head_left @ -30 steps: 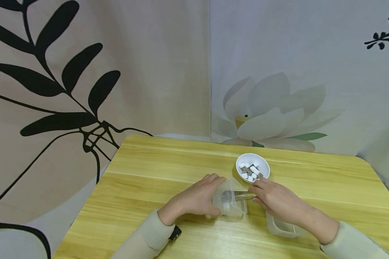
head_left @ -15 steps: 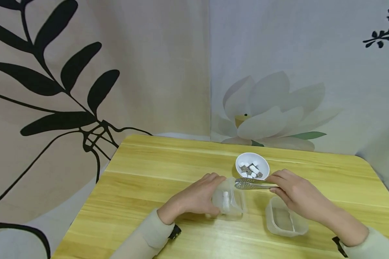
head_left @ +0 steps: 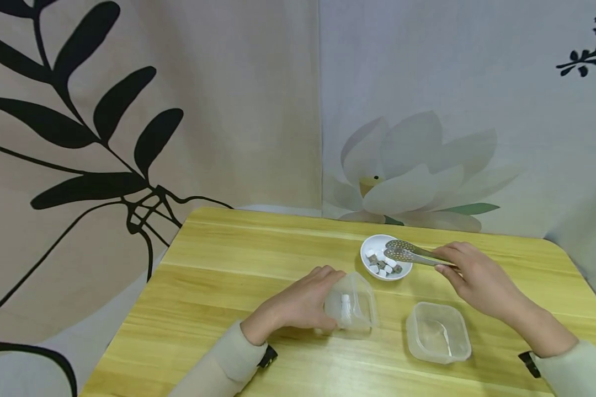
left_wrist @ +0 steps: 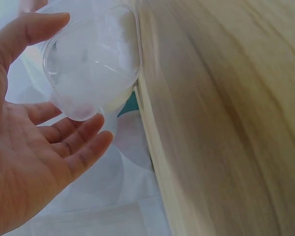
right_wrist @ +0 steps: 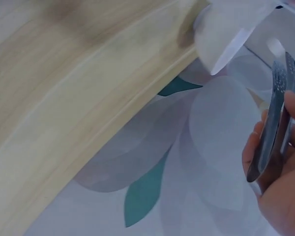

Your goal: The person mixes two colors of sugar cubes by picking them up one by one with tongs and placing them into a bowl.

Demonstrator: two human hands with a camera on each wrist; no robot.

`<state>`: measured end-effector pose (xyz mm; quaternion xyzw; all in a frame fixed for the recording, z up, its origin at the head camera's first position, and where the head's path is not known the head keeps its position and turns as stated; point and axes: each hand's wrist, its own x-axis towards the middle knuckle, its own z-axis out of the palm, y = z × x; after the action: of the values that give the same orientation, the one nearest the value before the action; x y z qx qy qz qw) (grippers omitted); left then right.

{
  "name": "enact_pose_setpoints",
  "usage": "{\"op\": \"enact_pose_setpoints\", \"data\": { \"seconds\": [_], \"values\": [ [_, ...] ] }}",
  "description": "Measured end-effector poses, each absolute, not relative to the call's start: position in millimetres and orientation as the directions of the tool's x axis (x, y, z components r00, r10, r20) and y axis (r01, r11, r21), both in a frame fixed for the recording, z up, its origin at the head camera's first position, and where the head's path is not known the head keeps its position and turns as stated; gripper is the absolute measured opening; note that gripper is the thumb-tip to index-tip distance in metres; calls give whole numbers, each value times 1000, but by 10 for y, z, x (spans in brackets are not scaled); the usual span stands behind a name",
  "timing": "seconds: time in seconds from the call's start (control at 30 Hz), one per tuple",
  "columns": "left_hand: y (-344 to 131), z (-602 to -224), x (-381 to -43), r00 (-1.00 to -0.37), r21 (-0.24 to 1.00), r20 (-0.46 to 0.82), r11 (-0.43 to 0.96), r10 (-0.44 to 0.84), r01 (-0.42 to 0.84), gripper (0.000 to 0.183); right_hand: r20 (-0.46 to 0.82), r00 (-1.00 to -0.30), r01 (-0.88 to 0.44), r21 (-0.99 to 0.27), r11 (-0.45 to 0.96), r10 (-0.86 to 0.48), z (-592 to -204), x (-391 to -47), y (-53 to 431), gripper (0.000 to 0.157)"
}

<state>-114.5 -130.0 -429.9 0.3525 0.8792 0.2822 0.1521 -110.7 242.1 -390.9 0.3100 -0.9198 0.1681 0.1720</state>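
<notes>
My left hand (head_left: 300,302) holds a clear plastic container (head_left: 365,309) tipped on its side, its opening facing right, with white pieces (head_left: 346,306) inside. Thumb and fingers meet the container's base (left_wrist: 93,64) in the left wrist view. My right hand (head_left: 482,281) grips metal tongs (head_left: 422,256) with perforated tips. Those tips hang over a white bowl (head_left: 370,270) of small white and grey-brown cubes (head_left: 382,264). The right wrist view shows the tongs (right_wrist: 273,128) with their arms slightly apart and a small white piece (right_wrist: 275,48) near the tips.
A second clear plastic container (head_left: 422,350) stands upright at the right, with a thin divider inside. The wooden table (head_left: 248,248) ends at a far edge, behind which hangs a printed curtain (head_left: 258,110).
My right hand has drawn the tongs out of the tipped container and moved them up and right over the bowl. The left hand keeps the container in place.
</notes>
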Motion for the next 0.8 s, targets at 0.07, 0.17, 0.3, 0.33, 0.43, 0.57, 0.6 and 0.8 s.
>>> {"op": "enact_pose_setpoints", "data": {
  "seconds": [0.07, 0.17, 0.3, 0.33, 0.43, 0.57, 0.6, 0.8],
  "values": [
    [-1300, -4298, -1143, -704, 603, -69, 591, 707, 536, 101, 397, -776, -598, -216, 772, -490, -3923, -1104, 2437, 36],
    [-1299, -4300, -1145, -704, 599, -69, 594, 707, 537, 101, 378, -804, -561, -227, 796, -459, -3936, -1085, 2438, 34],
    [-1298, -4306, -1151, -705, 596, -69, 596, 706, 539, 101, 412, -796, -558, -216, 801, -443, -3944, -1052, 2413, 30],
    [-1298, -4307, -1151, -705, 595, -69, 596, 706, 539, 101, 426, -789, -562, -211, 800, -442, -3946, -1043, 2405, 29],
    [-1298, -4314, -1151, -704, 594, -65, 595, 707, 542, 102, 460, -765, -580, -188, 793, -451, -3956, -1017, 2370, 26],
    [-1299, -4318, -1148, -706, 589, -65, 598, 705, 544, 102, 477, -744, -601, -171, 781, -468, -3973, -976, 2305, 27],
    [-1301, -4317, -1146, -706, 589, -66, 598, 706, 543, 102, 479, -740, -605, -170, 778, -472, -3976, -964, 2285, 28],
    [-1305, -4312, -1139, -700, 585, -67, 597, 711, 549, 101, 455, -717, -651, -164, 741, -529, -4010, -905, 2152, 32]
  ]
}}
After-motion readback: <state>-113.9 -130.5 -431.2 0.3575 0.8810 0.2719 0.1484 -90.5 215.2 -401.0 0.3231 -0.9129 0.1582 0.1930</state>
